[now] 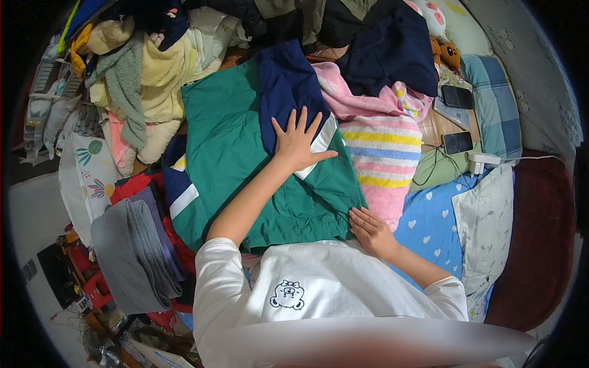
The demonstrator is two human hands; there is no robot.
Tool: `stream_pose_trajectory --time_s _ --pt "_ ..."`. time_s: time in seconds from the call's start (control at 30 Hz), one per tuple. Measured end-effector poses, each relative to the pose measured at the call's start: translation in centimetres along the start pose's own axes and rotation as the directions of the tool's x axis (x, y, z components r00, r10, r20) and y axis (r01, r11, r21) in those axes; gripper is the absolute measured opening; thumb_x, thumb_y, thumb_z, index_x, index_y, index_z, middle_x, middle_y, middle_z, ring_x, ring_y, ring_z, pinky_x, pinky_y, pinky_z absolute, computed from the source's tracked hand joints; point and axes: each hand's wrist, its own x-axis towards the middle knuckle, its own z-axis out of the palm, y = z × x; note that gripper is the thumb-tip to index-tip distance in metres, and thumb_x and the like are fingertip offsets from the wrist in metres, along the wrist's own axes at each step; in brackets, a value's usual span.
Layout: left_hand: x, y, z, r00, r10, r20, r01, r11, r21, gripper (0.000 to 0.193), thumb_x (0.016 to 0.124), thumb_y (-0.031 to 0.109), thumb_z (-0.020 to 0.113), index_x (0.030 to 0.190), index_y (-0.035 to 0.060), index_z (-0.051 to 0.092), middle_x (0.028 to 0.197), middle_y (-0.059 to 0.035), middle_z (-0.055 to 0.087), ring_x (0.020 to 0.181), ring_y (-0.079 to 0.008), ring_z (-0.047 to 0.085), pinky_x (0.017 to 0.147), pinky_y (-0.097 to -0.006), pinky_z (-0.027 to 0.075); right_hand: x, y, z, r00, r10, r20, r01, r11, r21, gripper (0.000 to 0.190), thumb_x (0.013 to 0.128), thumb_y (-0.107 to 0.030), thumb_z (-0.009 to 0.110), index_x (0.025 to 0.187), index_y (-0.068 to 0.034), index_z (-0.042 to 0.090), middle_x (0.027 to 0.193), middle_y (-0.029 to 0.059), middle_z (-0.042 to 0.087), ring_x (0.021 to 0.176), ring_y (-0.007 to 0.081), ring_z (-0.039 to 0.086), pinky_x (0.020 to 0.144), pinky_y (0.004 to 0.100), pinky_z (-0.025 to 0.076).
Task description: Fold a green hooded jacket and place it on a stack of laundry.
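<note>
A green jacket (221,124) with navy and white panels lies spread in front of me. One navy sleeve (287,78) is laid over its body and points away from me. My left hand (298,142) rests flat on that sleeve near a white stripe, fingers spread. At the jacket's near right corner, my right hand (372,232) touches the edge, its fingers close together; whether it pinches the cloth cannot be told. Another navy and white part (177,175) shows at the jacket's left side. Beneath the right side lies a pink striped towel (379,152).
Folded grey cloth (133,257) sits at the left. Beyond it are piled yellow clothes (165,78). Dark navy clothing (391,50) lies at the far right. Two phones (458,142), a cable and a white plug adapter (481,158) lie right, near a blue heart-patterned sheet (428,225).
</note>
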Motion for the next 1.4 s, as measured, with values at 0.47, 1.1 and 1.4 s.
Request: stream_pose_trajectory --time_s 0.47,1.1,1.4 --pt "-0.4 0.2 -0.1 0.999 -0.029 0.019 0.029 1.0 0.01 0.11 0.07 0.085 0.051 0.154 0.019 0.023 0.157 -0.0239 0.018 0.144 -0.0448 0.017 0.102 -0.0774 0.013 8.0 1.4 -2.0 0.99 -0.014 -0.143 0.024 0.997 0.072 0.034 0.077 -0.013 0.072 0.106 0.001 0.065 0.116 0.0157 0.064 0.115 0.0313 0.058 0.101 0.0448 0.045" --pt "8.8 -8.0 -2.9 0.889 0.063 -0.453 0.038 0.977 0.21 0.079 0.088 0.066 0.048 0.147 0.0141 0.04 0.144 -0.0181 0.045 0.131 -0.0373 0.043 0.106 -0.0538 0.034 9.4 2.2 1.8 0.984 0.059 0.17 -0.053 0.998 -0.043 0.08 0.082 -0.043 0.065 0.143 0.001 0.037 0.151 0.0186 0.034 0.142 0.0316 0.028 0.118 0.046 0.019" --pt "13.5 -9.5 1.0 0.984 -0.158 0.085 0.151 0.985 0.081 0.104 0.076 0.084 0.044 0.156 0.0244 0.015 0.163 -0.0035 0.009 0.149 -0.0351 0.006 0.108 -0.0726 -0.001 8.8 2.1 2.3 0.969 0.047 0.241 -0.048 0.999 -0.002 0.077 0.087 -0.045 0.058 0.146 -0.003 0.034 0.154 0.0164 0.03 0.144 0.0323 0.023 0.119 0.0476 0.016"
